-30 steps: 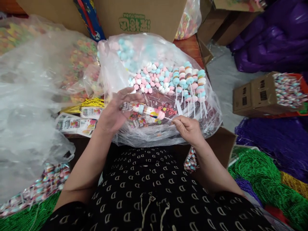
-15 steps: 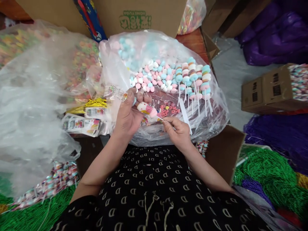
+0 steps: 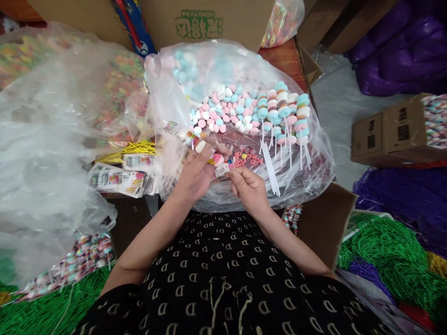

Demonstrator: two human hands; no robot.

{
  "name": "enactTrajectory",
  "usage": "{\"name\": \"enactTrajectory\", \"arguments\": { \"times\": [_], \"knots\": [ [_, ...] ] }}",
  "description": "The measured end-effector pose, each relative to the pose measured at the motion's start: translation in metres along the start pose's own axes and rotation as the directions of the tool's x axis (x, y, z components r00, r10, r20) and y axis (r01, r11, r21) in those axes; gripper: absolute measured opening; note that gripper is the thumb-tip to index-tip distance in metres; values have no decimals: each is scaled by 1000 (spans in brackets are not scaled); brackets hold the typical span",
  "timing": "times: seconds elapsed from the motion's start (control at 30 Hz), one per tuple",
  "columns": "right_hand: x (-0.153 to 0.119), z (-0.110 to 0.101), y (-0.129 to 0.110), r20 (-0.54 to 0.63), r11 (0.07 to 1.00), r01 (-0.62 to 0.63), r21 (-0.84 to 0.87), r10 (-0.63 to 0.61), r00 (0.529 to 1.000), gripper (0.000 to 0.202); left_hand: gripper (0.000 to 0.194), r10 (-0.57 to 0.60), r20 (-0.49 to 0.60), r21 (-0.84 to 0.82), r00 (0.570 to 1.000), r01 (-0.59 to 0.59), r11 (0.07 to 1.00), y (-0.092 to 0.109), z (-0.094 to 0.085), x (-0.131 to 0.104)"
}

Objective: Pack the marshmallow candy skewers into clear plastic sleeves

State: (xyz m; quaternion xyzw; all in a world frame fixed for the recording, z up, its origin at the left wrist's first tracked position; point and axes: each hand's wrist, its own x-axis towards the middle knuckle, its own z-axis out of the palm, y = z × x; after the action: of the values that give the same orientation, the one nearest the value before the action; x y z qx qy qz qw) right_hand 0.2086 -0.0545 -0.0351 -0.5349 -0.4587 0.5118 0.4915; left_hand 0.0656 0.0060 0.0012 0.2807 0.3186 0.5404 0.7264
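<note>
Candy skewer point(image 3: 219, 160), partly sleeved in printed wrapper point(image 3: 181, 132): pinched between left hand point(image 3: 193, 174) and right hand point(image 3: 249, 188); bare skewers point(image 3: 282, 116) beyond the fingertips remain unwrapped.

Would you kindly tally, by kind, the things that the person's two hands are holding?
Candy skewer, stick end pinched in the right hand: 1
Printed wrapper, in the left hand: 1
Total: 2

place: candy packing workroom | signs: bulk candy bags point(image 3: 240, 107), cardboard boxes point(image 3: 387, 135), piled bead strings point(image 3: 380, 251)
</note>
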Motion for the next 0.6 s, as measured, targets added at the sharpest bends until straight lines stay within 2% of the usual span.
{"name": "enactTrajectory", "arguments": {
  "times": [0.1,0.2,0.37,0.43,0.5,0.6],
  "knots": [
    [4,-2,-5,-74,984,112,-136,-122,990,26,32,20,-26,14,999,-20,1000,8,-3,6],
    [6,-1,-6,-83,938,218,-269,-249,965,11,25,17,-74,-19,997,-19,1000,13,-1,11],
    [7,6,2,3,745,428,-512,-497,868,15,24,-3,-118,-67,993,-5,998,5,7,10],
    [7,9,4,18,695,456,-556,-538,843,17,24,-32,-113,-58,993,25,998,-2,9,6],
    [9,13,4,-9,724,436,-534,-520,854,19,24,-64,-70,-64,995,60,996,-8,9,0],
    [11,16,3,-67,812,413,-413,-480,875,19,20,-96,13,-70,995,97,993,-11,6,-6]
  ]
}}
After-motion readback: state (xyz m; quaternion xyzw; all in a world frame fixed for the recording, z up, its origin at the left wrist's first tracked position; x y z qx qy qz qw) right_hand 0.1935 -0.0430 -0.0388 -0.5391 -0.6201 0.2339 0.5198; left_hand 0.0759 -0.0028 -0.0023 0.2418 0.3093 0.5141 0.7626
